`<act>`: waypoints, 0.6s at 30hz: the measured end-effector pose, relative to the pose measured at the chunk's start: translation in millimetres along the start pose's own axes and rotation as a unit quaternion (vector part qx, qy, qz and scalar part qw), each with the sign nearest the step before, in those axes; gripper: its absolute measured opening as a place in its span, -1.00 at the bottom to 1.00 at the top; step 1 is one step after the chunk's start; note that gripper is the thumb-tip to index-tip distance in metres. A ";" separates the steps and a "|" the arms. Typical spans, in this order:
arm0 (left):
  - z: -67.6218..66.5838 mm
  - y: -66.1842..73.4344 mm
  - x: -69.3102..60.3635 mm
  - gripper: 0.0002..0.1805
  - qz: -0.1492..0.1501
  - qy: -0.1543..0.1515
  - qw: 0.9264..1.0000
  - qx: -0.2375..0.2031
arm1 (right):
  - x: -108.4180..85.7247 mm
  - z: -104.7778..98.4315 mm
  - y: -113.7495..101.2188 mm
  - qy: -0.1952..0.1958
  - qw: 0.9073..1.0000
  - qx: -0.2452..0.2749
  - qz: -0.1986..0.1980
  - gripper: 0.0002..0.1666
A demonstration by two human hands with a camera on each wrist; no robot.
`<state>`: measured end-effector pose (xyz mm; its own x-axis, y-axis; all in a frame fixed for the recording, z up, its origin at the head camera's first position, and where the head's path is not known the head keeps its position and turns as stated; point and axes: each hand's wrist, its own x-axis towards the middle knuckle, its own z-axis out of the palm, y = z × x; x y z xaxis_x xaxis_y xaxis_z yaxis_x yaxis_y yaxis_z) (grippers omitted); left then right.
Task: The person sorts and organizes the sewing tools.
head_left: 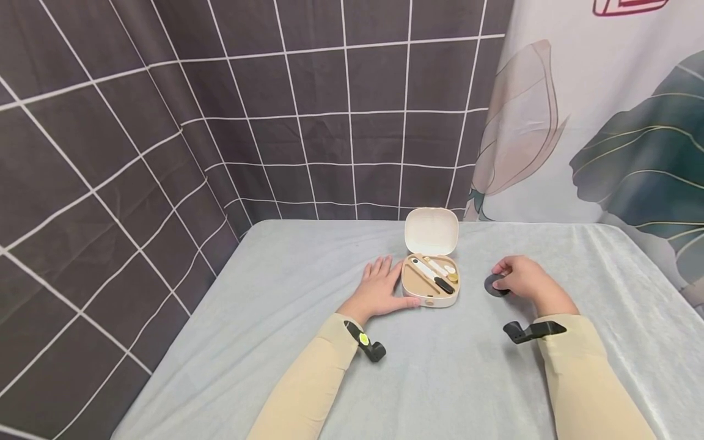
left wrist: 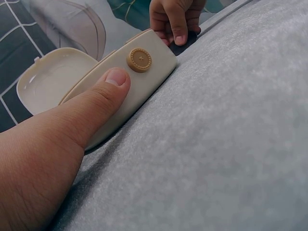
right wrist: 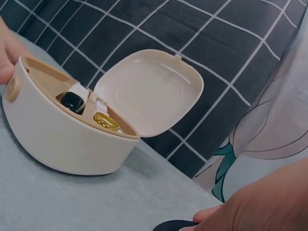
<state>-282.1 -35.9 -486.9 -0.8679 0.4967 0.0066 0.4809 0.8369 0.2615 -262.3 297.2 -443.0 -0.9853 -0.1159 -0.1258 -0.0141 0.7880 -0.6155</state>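
A small cream box (head_left: 431, 302) with its lid (head_left: 431, 231) raised stands on the table. Its tan tray (head_left: 419, 285) holds a white stick with a black end (head_left: 431, 275) and a small gold-coloured round piece (right wrist: 106, 121). A tan button-shaped catch (left wrist: 139, 60) sits on the front. My left hand (head_left: 379, 290) lies against the box's left side, fingers extended and spread, thumb along the front below the catch. To the right of the box, my right hand (head_left: 525, 281) pinches a flat dark round disc (head_left: 497, 285) at the tabletop; its far edge is covered by fingers.
A pale grey plush cloth (head_left: 440, 379) covers the table. Behind and to the left hangs a dark curtain with a white grid (head_left: 330, 134). A leaf-patterned curtain (head_left: 572, 122) hangs at the back right. Each wrist bears a black camera mount (head_left: 533, 330).
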 end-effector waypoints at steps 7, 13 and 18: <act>0.4 -0.5 1.1 0.16 0.001 0.001 1.000 -0.003 | -1.2 -0.7 -0.5 0.019 0.997 0.070 0.020 -0.74; 1.1 -1.3 1.8 0.17 0.001 0.002 1.000 0.000 | -1.7 -1.6 -7.1 0.039 0.990 0.133 0.022 -0.65; 0.5 -0.9 1.8 0.16 0.001 0.001 1.000 0.002 | -1.3 -0.1 -15.8 0.055 0.982 0.182 0.003 -0.61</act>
<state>-284.1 -35.7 -487.6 -0.8672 0.4979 0.0085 0.4830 0.8370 0.2569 -260.8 284.9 -433.0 -0.9979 -0.0304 -0.0575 0.0335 0.5179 -0.8548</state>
